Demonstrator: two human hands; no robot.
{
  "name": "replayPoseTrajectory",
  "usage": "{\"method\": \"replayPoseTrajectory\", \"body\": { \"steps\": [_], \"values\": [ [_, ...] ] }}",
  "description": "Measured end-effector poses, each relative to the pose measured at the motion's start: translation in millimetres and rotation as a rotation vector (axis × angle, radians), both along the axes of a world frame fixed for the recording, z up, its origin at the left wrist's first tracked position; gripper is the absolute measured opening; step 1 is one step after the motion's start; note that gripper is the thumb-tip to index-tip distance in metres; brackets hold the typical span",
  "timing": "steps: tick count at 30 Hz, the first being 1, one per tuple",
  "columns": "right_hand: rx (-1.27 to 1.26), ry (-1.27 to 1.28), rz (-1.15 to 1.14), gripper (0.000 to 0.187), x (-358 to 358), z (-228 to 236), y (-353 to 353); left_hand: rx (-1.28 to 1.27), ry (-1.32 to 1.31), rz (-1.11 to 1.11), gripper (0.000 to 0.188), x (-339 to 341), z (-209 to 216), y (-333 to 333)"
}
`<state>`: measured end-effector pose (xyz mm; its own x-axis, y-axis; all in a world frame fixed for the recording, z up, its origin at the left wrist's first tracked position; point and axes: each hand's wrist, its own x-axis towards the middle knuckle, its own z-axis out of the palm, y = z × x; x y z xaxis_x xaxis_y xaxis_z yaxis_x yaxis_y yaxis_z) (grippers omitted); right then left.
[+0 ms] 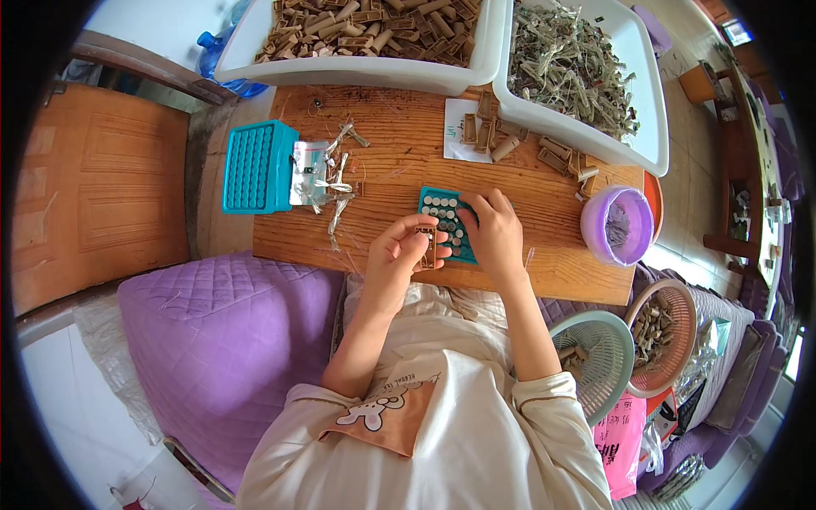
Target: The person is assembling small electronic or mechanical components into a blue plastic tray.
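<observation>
Near the table's front edge, my left hand (393,262) is closed around a small brown plastic casing (427,248), its open hollow side facing up. My right hand (496,231) reaches over the right side of a teal tray (439,190) holding rows of round silvery button cells (438,204). Its fingers are bent together at the tray; whatever lies between the fingertips is hidden. The casing and left fingertips cover part of the tray's near left side.
Bundles of pale wires (340,183) lie left of the tray, beside a stack of teal trays (259,167). Behind stand white bins of brown casings (365,30) and wired parts (569,72). A purple bowl (592,223) sits at right; baskets (602,357) stand below it.
</observation>
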<state>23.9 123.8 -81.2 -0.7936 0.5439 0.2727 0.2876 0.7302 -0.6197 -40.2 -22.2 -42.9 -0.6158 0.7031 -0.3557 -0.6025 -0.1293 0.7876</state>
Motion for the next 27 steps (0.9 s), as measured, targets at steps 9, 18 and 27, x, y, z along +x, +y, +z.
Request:
{"method": "replayPoseTrajectory", "body": {
  "steps": [9, 18, 27],
  "values": [
    [-0.098, 0.02, -0.004, 0.009, 3, 5, -4, -0.047, 0.05, 0.0, 0.023, -1, 0, -2],
    [-0.048, 0.367, 0.164, 0.021, 19, 40, -27, 0.022, 0.129, -0.058, 0.029, 3, 1, 1],
    [-0.053, 0.277, 0.314, 0.023, 23, 45, -21, -0.05, 0.143, -0.101, 0.025, 6, -6, 3]
  ]
}}
